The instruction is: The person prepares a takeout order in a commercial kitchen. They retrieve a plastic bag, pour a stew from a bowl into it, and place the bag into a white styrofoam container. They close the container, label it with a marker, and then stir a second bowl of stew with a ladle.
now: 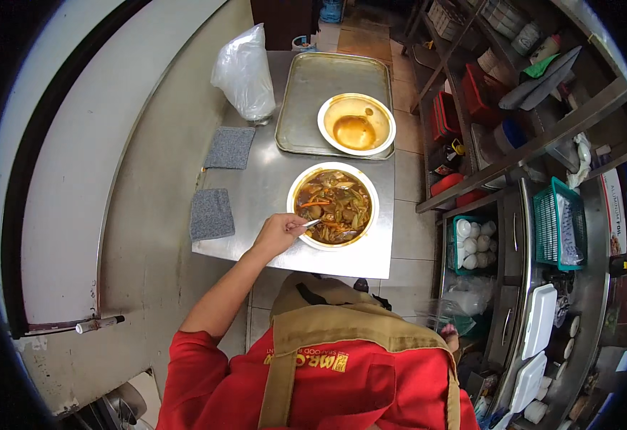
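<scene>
My left hand [278,235] grips a small light-coloured utensil [311,223], probably a spoon, whose far end meets the food at the near left of a white bowl [373,209]. Brown sauce with cut vegetables, including orange strips, fills this bowl, which sits on a steel table [260,183]. Just beyond it, a second white bowl [391,129] holds some brown sauce and rests on a metal tray [308,97]. Low at my right side, my right hand [449,336] is partly visible beside blurred clear plastic [448,314]; its grip is unclear.
Two folded grey cloths [229,148] and a clear plastic bag [243,75] lie along the table's left side, near the wall. On the right, metal shelving [528,145] and a counter hold a green basket of white cups [456,258], another green basket [544,226] and foam containers [539,322].
</scene>
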### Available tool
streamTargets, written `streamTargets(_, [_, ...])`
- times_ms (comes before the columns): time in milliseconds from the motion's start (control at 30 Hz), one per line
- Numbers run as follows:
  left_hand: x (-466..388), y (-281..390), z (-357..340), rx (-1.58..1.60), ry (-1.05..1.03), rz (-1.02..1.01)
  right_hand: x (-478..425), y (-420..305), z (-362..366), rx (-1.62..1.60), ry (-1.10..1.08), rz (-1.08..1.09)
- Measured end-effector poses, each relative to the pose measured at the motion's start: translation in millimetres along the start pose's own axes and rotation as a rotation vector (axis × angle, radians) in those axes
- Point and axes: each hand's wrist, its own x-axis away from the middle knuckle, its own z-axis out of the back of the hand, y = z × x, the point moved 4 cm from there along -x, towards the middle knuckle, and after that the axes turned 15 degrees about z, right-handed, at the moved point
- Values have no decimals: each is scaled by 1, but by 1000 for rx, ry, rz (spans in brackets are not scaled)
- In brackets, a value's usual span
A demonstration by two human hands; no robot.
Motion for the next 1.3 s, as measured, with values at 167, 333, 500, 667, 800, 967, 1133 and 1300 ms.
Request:
streamTargets(167, [17,-2,5,11,74,-8,-5,24,-44,13,59,-47])
streamTargets(333, [0,5,4,10,10,-34,-14,11,21,-35,-112,52])
streamTargets(500, [19,15,9,11,85,-39,23,-5,-47,228,319,-3])
streamTargets(667, [10,16,9,33,52,-70,28,-14,-28,193,255,-31])
streamTargets(800, [16,21,13,-194,240,-241,35,-8,-39,188,305,-15])
streamTargets(967, [41,71,35,-736,516,-380,23,-7,-29,191,258,-24])
streamTargets(1133, [30,80,39,-917,436,-595,6,15,-3,171,233,-90])
streamTargets(1300, [8,126,52,-1006,369,-716,-4,-5,25,-337,-389,18])
